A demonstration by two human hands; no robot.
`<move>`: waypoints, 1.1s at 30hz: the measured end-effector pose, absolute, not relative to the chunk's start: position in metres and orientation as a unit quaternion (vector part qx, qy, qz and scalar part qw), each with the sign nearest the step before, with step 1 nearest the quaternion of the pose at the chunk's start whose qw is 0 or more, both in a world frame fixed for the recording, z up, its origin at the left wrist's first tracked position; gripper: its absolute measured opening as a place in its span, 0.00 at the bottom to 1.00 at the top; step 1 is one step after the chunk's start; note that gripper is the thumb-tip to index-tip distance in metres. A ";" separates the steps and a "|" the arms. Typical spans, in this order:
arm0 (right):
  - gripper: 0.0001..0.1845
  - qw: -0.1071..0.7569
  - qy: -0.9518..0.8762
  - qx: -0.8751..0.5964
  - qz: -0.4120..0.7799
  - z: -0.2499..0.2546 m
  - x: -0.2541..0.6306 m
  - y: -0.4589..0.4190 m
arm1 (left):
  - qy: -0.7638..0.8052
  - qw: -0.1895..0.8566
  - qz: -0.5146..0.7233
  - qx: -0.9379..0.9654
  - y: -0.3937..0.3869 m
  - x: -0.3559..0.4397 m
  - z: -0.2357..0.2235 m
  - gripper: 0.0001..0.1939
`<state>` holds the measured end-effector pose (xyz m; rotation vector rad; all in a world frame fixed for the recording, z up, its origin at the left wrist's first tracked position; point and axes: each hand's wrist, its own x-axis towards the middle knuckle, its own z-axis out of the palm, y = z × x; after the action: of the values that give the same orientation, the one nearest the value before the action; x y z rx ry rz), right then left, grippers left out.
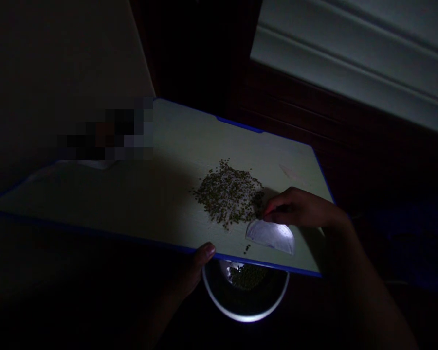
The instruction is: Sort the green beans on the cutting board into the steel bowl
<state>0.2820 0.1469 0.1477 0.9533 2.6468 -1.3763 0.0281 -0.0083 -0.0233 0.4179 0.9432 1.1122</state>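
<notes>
1. Resting on a pale board (pixel 160 194) with a blue rim, the right hand (pixel 299 208) has its fingertips (pixel 268 211) drawn together at the right edge of a heap of small green grains (pixel 228 194); whether any grain is pinched between them cannot be told in the dim light.
2. Just below that hand lies a white half-round scraper (pixel 272 236), flat on the board and apparently under the heel of the hand.
3. A few loose grains (pixel 246 249) sit near the board's near edge, apart from the heap.
4. The left hand (pixel 195 270) grips the near rim of the board, thumb on top, fingers hidden beneath.
5. A round bowl with a bright rim (pixel 246 318) stands below the board's near edge, partly covered by it, just right of the left hand; more green grains (pixel 248 277) lie inside.
6. Surroundings are dark; a pale ridged panel (pixel 350 58) shows at upper right.
</notes>
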 end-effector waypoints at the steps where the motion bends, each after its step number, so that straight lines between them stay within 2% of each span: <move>1: 0.12 0.006 0.844 0.307 -0.440 0.148 0.283 0.147 | 0.438 0.721 0.500 0.197 -0.008 0.028 -0.024 0.20; 10: 0.11 0.025 0.849 0.280 -0.447 0.148 0.271 0.138 | 0.472 0.694 0.491 0.235 -0.005 0.027 -0.028 0.17; 21: 0.10 0.003 0.841 0.251 -0.480 0.154 0.264 0.133 | 0.463 0.717 0.478 0.206 -0.007 0.025 -0.026 0.18; 33: 0.10 -0.025 0.875 0.220 -0.430 0.147 0.248 0.128 | 0.443 0.736 0.476 0.188 -0.007 0.026 -0.023 0.20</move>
<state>0.2477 0.1279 0.1466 0.7030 2.7932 -1.3736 0.0258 -0.0069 -0.0230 0.4140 0.9743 1.0458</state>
